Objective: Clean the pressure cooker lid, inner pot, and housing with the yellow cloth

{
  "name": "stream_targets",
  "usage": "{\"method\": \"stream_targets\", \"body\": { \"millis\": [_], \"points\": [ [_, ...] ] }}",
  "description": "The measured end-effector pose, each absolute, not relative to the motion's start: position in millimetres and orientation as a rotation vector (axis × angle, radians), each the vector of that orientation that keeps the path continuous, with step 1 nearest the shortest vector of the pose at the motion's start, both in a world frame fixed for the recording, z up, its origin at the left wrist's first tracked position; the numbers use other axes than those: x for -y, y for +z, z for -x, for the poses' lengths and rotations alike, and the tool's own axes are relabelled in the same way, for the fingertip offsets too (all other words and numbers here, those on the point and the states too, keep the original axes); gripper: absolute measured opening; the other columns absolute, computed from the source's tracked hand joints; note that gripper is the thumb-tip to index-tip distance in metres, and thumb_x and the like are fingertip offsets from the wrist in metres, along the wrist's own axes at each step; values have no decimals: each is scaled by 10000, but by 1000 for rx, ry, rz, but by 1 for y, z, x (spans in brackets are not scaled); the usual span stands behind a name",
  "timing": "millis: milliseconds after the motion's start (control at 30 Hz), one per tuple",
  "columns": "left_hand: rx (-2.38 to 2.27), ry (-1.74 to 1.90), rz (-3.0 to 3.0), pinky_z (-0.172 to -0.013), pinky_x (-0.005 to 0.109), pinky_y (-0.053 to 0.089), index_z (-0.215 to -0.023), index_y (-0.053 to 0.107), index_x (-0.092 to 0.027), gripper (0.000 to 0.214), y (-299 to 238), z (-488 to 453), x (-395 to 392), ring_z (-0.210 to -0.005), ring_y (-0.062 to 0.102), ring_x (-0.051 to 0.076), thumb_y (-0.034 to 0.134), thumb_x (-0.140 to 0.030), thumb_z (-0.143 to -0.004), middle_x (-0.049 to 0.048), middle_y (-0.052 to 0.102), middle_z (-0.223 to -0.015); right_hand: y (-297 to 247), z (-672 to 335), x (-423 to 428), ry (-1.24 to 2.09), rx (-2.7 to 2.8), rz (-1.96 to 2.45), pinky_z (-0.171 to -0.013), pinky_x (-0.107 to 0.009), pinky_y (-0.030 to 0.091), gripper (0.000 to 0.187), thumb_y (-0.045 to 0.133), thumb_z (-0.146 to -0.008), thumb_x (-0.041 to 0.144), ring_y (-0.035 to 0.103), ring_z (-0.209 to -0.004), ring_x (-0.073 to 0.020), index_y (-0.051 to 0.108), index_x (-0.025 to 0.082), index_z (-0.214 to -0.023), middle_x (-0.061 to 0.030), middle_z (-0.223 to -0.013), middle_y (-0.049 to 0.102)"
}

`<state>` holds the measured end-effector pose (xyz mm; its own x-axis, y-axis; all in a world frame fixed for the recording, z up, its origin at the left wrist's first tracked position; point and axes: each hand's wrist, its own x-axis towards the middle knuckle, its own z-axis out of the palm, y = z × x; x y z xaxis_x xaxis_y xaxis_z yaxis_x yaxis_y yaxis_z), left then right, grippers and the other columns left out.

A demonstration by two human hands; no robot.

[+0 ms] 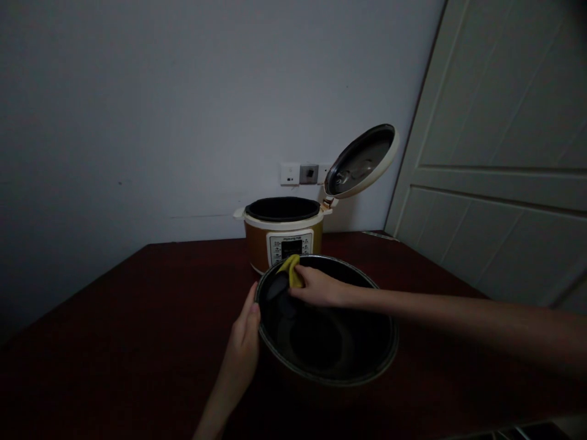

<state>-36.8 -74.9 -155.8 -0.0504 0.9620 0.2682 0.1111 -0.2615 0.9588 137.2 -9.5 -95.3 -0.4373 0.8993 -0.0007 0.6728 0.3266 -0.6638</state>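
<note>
A dark, round inner pot point(330, 379) is tilted toward me over the table, its inside showing. My left hand point(245, 336) grips its left rim, thumb near the edge and the other fingers hidden behind the wall. Between the fingers of my right hand point(316, 287) is a yellow cloth point(293, 269), touching the pot's upper left inner wall near the rim. Behind the pot stands an orange and white electric pressure cooker point(257, 241) with a control panel; its round lid point(367, 162) is hinged up at the right.
The dark red table point(137, 318) runs back to a pale wall point(160, 110). Wall sockets point(290, 174) sit behind the cooker. A white panelled door point(499, 146) rises at the right. Something dark with light strips lies at the bottom right corner, too dim to name.
</note>
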Motion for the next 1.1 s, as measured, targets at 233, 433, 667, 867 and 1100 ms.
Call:
{"method": "stream_targets", "body": {
  "millis": [233, 433, 667, 867, 1100],
  "points": [
    [-1235, 1388, -1500, -1125, 359, 227, -1393, 369, -137, 568, -154, 37, 77, -1347, 311, 195, 308, -448, -922, 86, 392, -1444, -89, -159, 33, 91, 2862, 1822, -885, -476, 443, 723, 575, -780, 336, 488, -1176, -386, 345, -27, -1361, -325, -1295, 451],
    [-1229, 1381, -1496, -1122, 359, 237, -1407, 333, -107, 594, -156, 38, 75, -1333, 342, 197, 291, -450, -923, 105, 405, -1434, -80, -154, 36, 154, 3054, 1618, -713, -357, 505, 405, 550, -798, 381, 655, -883, -293, 653, 67, -1032, -191, -955, 665],
    [-1224, 1368, -1506, -1127, 359, 222, -1410, 319, -101, 580, -156, 39, 75, -1343, 324, 190, 280, -423, -930, 105, 383, -1447, -123, -136, 24, -424, 3232, 632, -1010, -453, 347, 422, 388, -901, 171, 420, -1253, -269, 452, 130, -1316, -159, -1346, 474],
    [-1224, 1360, -1528, -1132, 351, 205, -1409, 321, -109, 582, -155, 39, 76, -1352, 306, 184, 277, -435, -929, 94, 372, -1456, -120, -145, 14, -859, 3063, 741, -1080, -455, 247, 492, 353, -901, 163, 347, -1298, -259, 368, 170, -1392, -110, -1390, 446],
    [-1229, 1368, -1566, -1135, 355, 199, -1401, 327, -80, 606, -154, 38, 77, -1346, 320, 185, 278, -448, -922, 111, 381, -1449, -114, -173, 25, -1505, 2797, 1258, -985, -519, 343, 418, 438, -774, 114, 513, -1108, -338, 647, 114, -1136, -165, -1165, 618]
  ]
}}
